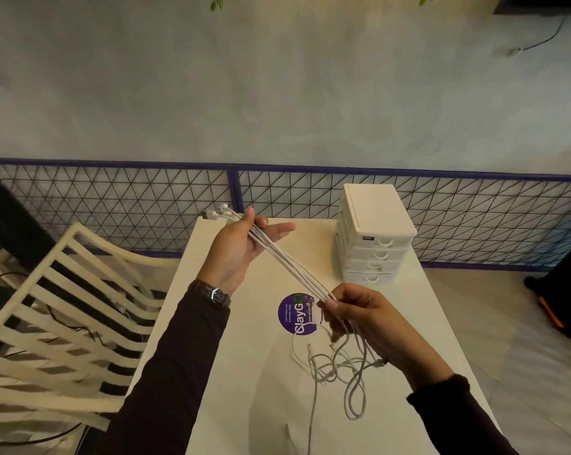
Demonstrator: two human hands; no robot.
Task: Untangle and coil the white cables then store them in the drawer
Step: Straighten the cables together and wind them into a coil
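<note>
Several white cables (290,262) run taut between my two hands above the white table (244,372). My left hand (241,249) pinches them near their plug ends (220,213), which stick out past my fingers at the table's far edge. My right hand (359,318) grips the same bundle lower down. Below it the loose lengths (340,369) hang and lie in tangled loops on the table. A white drawer unit (374,233) with several shut drawers stands at the far right of the table.
A round purple sticker (295,314) marks the table's middle. A cream slatted chair (57,310) stands close on the left. A wire-mesh fence with a purple frame (235,188) runs behind the table. A dark object with an orange stripe (553,310) sits on the floor at right.
</note>
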